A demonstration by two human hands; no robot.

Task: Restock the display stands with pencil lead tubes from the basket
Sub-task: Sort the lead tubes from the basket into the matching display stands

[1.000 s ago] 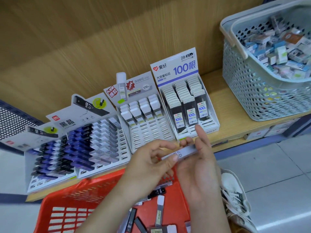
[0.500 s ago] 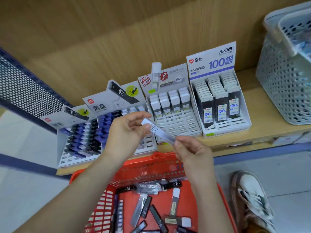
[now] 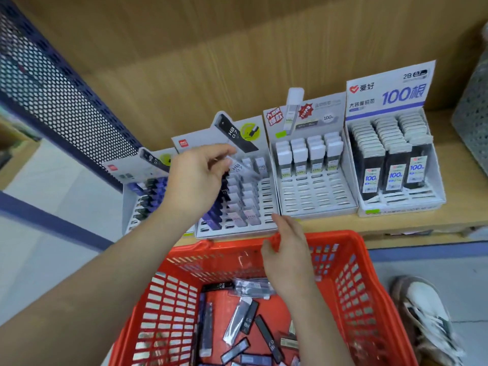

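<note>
My left hand (image 3: 196,178) holds a clear pencil lead tube marked HB 0.7 (image 3: 241,169) over the second display stand (image 3: 237,231), which carries rows of blue and clear tubes. My right hand (image 3: 286,253) hovers empty, fingers loosely apart, over the far rim of the red basket (image 3: 351,273). Several loose lead tubes (image 3: 239,320) lie on the basket floor. A white-capped stand (image 3: 311,196) and a black "100" stand (image 3: 396,202) sit to the right; a smaller stand (image 3: 132,204) is at the far left.
The stands sit on a wooden shelf (image 3: 462,217) with a wood back panel. A blue perforated metal panel (image 3: 52,101) rises at the left. A grey mesh basket (image 3: 475,122) is at the right edge. A white shoe (image 3: 427,313) stands on the tiled floor.
The right hand let go of the tube and dropped toward the basket. The left hand carried the tube up and right over the second stand. The view shifted left.
</note>
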